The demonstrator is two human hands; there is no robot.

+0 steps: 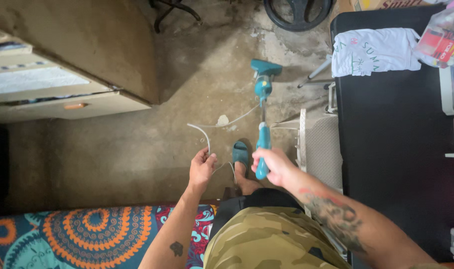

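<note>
A teal stick vacuum cleaner (263, 84) stands on the bare concrete floor, its head pointing away from me. My right hand (272, 164) is closed around its teal handle. My left hand (202, 167) pinches a loop of the white power cord (202, 130), which curves over the floor towards the vacuum. My foot in a teal slipper (241, 153) stands between the two hands.
A black table (391, 129) at the right carries a white folded shirt (374, 50) and boxes. A perforated metal chair (319, 149) stands beside it. A wooden cabinet (72, 65) is at the left, a patterned bedspread (87, 234) near me, a black fan base (296, 12) at the far end.
</note>
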